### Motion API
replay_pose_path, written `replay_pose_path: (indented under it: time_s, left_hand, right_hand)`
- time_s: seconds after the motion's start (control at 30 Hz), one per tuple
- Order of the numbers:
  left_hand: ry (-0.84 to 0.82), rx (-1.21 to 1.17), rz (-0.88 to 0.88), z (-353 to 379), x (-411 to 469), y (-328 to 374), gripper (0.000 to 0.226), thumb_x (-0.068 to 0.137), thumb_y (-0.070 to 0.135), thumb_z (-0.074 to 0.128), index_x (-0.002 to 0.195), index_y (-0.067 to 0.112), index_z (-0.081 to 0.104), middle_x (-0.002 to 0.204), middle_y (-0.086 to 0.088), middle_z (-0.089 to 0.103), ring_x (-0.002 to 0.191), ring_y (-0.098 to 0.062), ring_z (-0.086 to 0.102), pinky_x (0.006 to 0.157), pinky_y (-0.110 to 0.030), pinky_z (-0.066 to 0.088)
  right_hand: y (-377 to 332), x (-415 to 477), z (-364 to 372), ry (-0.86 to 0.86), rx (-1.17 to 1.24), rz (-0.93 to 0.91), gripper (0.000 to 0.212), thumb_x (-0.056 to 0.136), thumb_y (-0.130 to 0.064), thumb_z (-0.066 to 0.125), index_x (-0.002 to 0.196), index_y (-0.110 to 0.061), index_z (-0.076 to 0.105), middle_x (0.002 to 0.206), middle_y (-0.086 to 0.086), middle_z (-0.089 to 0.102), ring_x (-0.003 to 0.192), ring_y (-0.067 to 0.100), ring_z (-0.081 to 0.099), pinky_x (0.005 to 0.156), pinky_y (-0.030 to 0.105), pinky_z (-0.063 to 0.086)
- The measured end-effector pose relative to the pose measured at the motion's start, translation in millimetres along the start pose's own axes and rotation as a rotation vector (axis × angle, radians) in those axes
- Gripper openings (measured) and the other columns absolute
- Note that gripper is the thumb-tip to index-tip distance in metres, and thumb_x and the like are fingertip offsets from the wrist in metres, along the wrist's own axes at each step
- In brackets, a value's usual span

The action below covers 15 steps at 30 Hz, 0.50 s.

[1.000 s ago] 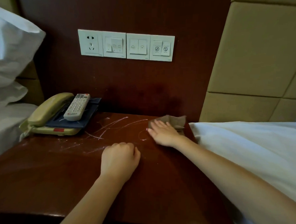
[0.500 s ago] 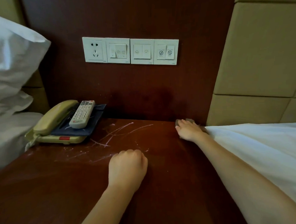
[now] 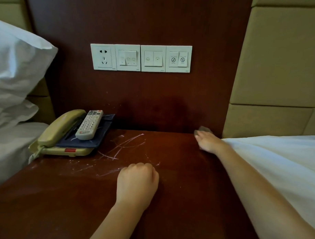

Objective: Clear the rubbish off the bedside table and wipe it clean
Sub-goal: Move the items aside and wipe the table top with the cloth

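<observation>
The dark wooden bedside table [image 3: 182, 206] carries white streaky marks [image 3: 127, 145] across its middle. At the table's back right corner my right hand [image 3: 206, 141] presses flat on a brown cloth [image 3: 204, 129]. Only a small edge of the cloth shows past the fingertips, against the back panel. My left hand [image 3: 137, 183] rests on the table's middle as a closed fist, just in front of the streaks. Nothing is visible inside it.
A beige telephone [image 3: 60, 128] sits at the back left with a dark blue pad [image 3: 100, 137] and a white remote [image 3: 89, 125] on top. Switch and socket plates [image 3: 141, 58] hang on the wooden back panel. A pillow [image 3: 17, 64] is left, white bedding [image 3: 276, 159] right.
My right hand slid the cloth from the table's middle back to the back right corner, and streaks near its former spot are gone. The left fist stayed put.
</observation>
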<state>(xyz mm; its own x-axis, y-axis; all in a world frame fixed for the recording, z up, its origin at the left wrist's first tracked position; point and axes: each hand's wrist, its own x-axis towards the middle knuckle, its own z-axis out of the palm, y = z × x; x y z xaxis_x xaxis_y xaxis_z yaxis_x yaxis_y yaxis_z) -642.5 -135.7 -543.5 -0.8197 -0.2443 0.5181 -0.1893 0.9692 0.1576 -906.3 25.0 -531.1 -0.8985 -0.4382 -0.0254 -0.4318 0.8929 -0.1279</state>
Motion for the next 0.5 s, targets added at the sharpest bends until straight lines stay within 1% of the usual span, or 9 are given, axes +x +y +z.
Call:
replay_pose_path:
  time_s: [0.03,0.1,0.13,0.17,0.27,0.37,0.43,0.5]
  left_hand:
    - [-0.009,0.005,0.008,-0.6,0.7,0.0,0.036,0.098,0.033,0.032,0.064,0.026,0.038,0.062,0.010,0.040,0.057,-0.005,0.038,0.053,-0.019,0.027]
    - [-0.024,-0.002,0.016,-2.8,0.2,1.6,0.034,0.099,0.033,0.031,0.068,0.025,0.042,0.063,0.010,0.040,0.060,-0.005,0.040,0.059,-0.020,0.029]
    - [-0.014,0.000,0.026,-2.6,-0.2,1.9,0.033,0.099,0.033,0.032,0.069,0.025,0.043,0.062,0.010,0.039,0.060,-0.005,0.039,0.062,-0.020,0.030]
    - [0.002,-0.004,0.035,-2.0,0.4,1.6,0.033,0.099,0.032,0.033,0.069,0.025,0.044,0.061,0.010,0.039,0.059,-0.006,0.039,0.063,-0.020,0.030]
    - [-0.017,-0.007,0.020,0.1,1.5,1.1,0.032,0.097,0.031,0.037,0.067,0.024,0.045,0.059,0.010,0.037,0.058,-0.007,0.039,0.064,-0.022,0.031]
    - [0.005,-0.003,0.012,1.7,3.5,2.7,0.034,0.088,0.026,0.055,0.056,0.023,0.043,0.051,0.010,0.038,0.048,-0.009,0.039,0.052,-0.025,0.034]
    - [-0.015,0.014,-0.014,4.8,3.4,1.6,0.033,0.088,0.027,0.054,0.056,0.022,0.045,0.053,0.008,0.043,0.049,-0.011,0.043,0.052,-0.026,0.036]
    - [0.007,-0.004,-0.012,5.7,2.8,-0.4,0.033,0.091,0.027,0.049,0.059,0.022,0.045,0.056,0.007,0.044,0.053,-0.013,0.045,0.055,-0.026,0.035]
  right_hand:
    - [12.0,3.6,3.4,-0.011,0.029,0.031,0.048,0.104,-0.021,0.026,0.149,-0.005,0.024,0.159,0.011,0.016,0.147,0.024,0.014,0.119,0.035,0.013]
    - [19.5,8.7,10.2,-0.001,0.083,0.088,0.053,0.104,-0.032,0.020,0.152,-0.009,0.017,0.160,0.007,0.010,0.148,0.023,0.008,0.120,0.039,0.010]
    - [14.0,10.0,11.4,0.013,0.067,0.093,0.054,0.103,-0.035,0.018,0.152,-0.011,0.016,0.160,0.003,0.010,0.149,0.023,0.007,0.120,0.041,0.009]
    - [1.7,9.5,11.3,0.035,0.037,0.080,0.054,0.103,-0.035,0.017,0.152,-0.012,0.017,0.160,0.004,0.012,0.148,0.023,0.007,0.120,0.044,0.009]
    - [-67.6,1.3,9.9,0.062,-0.050,-0.067,0.052,0.103,-0.036,0.017,0.152,-0.016,0.020,0.161,0.003,0.014,0.147,0.022,0.012,0.118,0.046,0.008]
    - [-139.2,0.5,18.8,0.003,-0.042,-0.227,0.053,0.103,-0.037,0.015,0.153,-0.018,0.015,0.162,0.001,0.009,0.148,0.021,0.007,0.119,0.045,0.003]
    - [-157.9,1.1,23.2,-0.033,-0.023,-0.283,0.053,0.103,-0.037,0.013,0.153,-0.020,0.014,0.162,0.000,0.006,0.149,0.019,0.004,0.119,0.044,0.000]
    - [-145.5,-3.4,19.4,-0.029,-0.020,-0.296,0.052,0.104,-0.038,0.011,0.153,-0.022,0.013,0.162,-0.002,0.005,0.149,0.017,0.004,0.120,0.042,0.001]
